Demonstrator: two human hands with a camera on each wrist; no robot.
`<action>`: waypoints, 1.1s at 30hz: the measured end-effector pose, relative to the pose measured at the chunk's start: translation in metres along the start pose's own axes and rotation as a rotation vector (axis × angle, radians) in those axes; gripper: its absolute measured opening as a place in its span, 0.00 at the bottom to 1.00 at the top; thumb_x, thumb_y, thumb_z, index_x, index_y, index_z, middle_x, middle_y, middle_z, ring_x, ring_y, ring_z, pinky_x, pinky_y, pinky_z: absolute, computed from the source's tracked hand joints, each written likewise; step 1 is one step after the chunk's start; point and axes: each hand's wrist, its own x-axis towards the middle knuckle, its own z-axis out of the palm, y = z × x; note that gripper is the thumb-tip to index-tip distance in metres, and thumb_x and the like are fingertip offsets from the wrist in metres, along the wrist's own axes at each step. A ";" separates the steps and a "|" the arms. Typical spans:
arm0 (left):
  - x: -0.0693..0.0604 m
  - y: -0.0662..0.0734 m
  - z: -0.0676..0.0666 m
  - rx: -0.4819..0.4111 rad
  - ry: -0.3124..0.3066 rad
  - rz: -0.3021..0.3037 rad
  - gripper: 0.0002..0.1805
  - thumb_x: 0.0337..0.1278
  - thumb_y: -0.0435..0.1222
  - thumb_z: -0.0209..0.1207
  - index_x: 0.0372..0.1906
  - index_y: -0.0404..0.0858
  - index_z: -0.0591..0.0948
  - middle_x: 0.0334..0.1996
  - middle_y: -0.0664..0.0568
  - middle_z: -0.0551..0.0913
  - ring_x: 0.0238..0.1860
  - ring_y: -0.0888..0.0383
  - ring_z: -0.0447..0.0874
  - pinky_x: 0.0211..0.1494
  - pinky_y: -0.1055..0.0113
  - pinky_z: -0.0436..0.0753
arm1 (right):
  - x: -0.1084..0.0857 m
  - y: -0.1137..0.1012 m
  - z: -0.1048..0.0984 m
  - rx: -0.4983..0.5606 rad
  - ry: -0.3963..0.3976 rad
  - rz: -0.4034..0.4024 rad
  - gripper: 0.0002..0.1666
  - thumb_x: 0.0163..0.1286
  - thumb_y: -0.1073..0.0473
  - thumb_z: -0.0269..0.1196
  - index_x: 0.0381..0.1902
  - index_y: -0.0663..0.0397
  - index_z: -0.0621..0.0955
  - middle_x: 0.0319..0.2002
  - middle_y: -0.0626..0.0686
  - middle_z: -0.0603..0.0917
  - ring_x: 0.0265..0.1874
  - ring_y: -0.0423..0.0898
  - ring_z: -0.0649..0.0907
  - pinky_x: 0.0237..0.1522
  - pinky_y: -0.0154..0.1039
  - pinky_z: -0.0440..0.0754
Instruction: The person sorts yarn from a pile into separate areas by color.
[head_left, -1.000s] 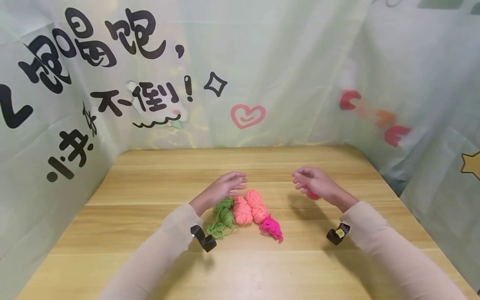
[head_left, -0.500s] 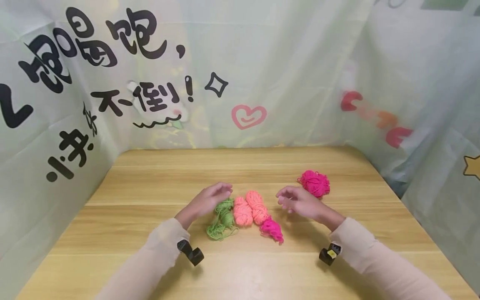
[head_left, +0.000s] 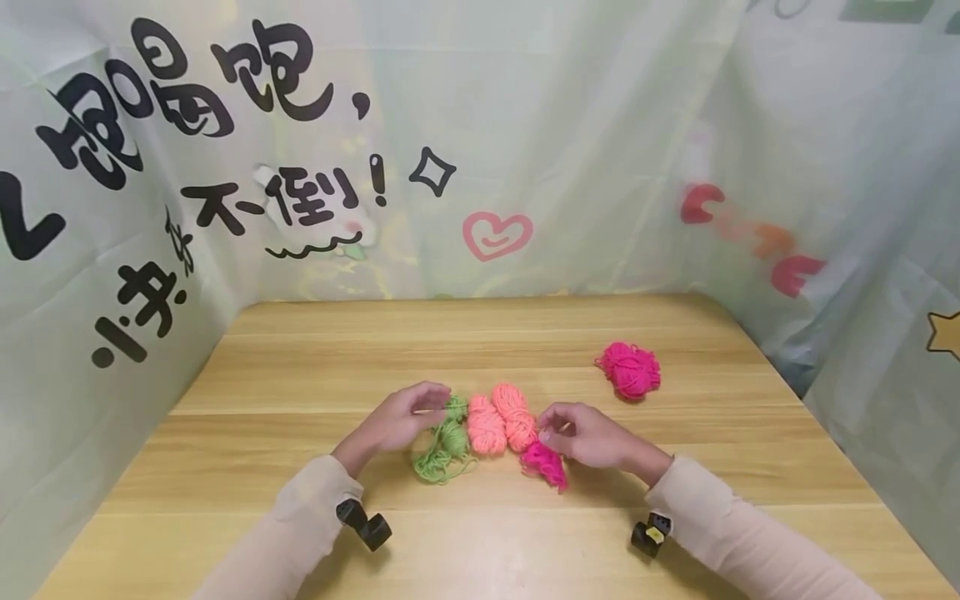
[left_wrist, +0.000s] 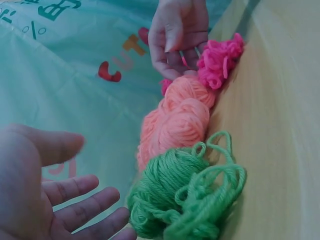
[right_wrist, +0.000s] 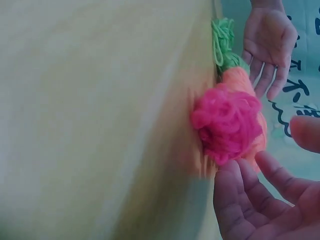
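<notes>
A row of yarn lies mid-table: a green yarn skein with loose strands, two salmon-pink yarn skeins side by side, and a small magenta yarn bundle. My left hand is at the green skein's left side, fingers extended and thumb apart, holding nothing. Beside the magenta bundle, on its right, is my right hand. In the right wrist view its loosely bent fingers come up to the magenta bundle without gripping it; whether they touch it I cannot tell.
A larger magenta yarn ball sits farther back on the right of the wooden table. Printed cloth hangs behind the table and along both sides. A small black camera is strapped at each wrist.
Both hands have come down and nearer the body, flanking the yarn row. The right hand has moved left, away from the magenta ball at the back, which is now fully visible.
</notes>
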 end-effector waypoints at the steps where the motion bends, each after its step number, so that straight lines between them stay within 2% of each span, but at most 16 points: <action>1: -0.001 -0.001 0.000 0.001 -0.004 0.006 0.23 0.67 0.35 0.56 0.63 0.29 0.70 0.60 0.39 0.75 0.62 0.42 0.72 0.64 0.48 0.70 | 0.000 0.000 0.002 -0.028 -0.001 -0.013 0.13 0.70 0.59 0.61 0.47 0.61 0.78 0.37 0.51 0.79 0.36 0.45 0.80 0.38 0.41 0.81; 6: -0.001 -0.002 0.004 0.039 0.008 -0.021 0.26 0.59 0.31 0.64 0.62 0.33 0.72 0.60 0.41 0.76 0.61 0.44 0.73 0.61 0.54 0.75 | -0.001 0.002 0.006 -0.107 0.006 -0.042 0.15 0.65 0.58 0.67 0.45 0.58 0.78 0.35 0.48 0.79 0.35 0.44 0.78 0.40 0.39 0.78; 12: 0.001 0.000 0.009 0.146 0.024 -0.046 0.28 0.54 0.30 0.67 0.61 0.35 0.73 0.59 0.42 0.76 0.58 0.43 0.76 0.58 0.55 0.78 | -0.002 0.006 0.008 -0.116 0.004 -0.013 0.20 0.59 0.58 0.72 0.45 0.57 0.77 0.35 0.48 0.79 0.33 0.44 0.77 0.35 0.38 0.77; 19: -0.001 0.002 0.011 0.240 0.033 -0.039 0.30 0.51 0.29 0.69 0.61 0.34 0.74 0.58 0.41 0.77 0.53 0.42 0.79 0.57 0.53 0.78 | -0.002 0.006 0.010 -0.109 -0.018 -0.006 0.17 0.59 0.62 0.71 0.43 0.58 0.76 0.32 0.48 0.81 0.33 0.45 0.79 0.36 0.41 0.78; 25: -0.005 0.001 0.014 0.259 0.020 -0.070 0.29 0.51 0.29 0.69 0.60 0.35 0.74 0.58 0.41 0.77 0.51 0.42 0.80 0.56 0.52 0.78 | -0.005 0.005 0.013 -0.102 -0.046 0.012 0.14 0.61 0.63 0.69 0.42 0.58 0.76 0.33 0.48 0.80 0.35 0.45 0.79 0.38 0.41 0.78; 33: 0.002 0.005 0.011 0.280 0.039 -0.070 0.30 0.50 0.30 0.69 0.61 0.36 0.75 0.58 0.41 0.77 0.50 0.43 0.80 0.57 0.52 0.78 | -0.004 0.001 0.007 -0.109 -0.037 0.032 0.15 0.60 0.63 0.70 0.42 0.58 0.76 0.33 0.49 0.80 0.35 0.45 0.79 0.39 0.43 0.79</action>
